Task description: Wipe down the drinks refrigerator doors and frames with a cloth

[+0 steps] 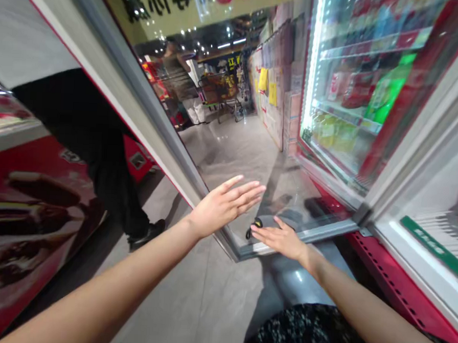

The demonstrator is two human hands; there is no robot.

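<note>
A cooler's glass door (230, 151) stands open at an angle, with a grey and white frame. My left hand (229, 205) is over the lower glass near the door's outer edge, fingers stretched out and nothing in it. Lower and to the right, my right hand (279, 238) also has its fingers extended. Beside its fingertips is a small black looped thing (254, 227) with a yellow spot; I cannot tell whether the hand touches it. Whether either palm rests on the glass is also unclear.
On the left stands a person in black trousers (103, 149), near a red freezer (30, 217) with ice cream pictures. The cooler's white shelf edge (436, 249) is at right. Shelved drink bottles (390, 88), stacked boxes (271, 92) and a shopping cart (221, 92) show in the glass.
</note>
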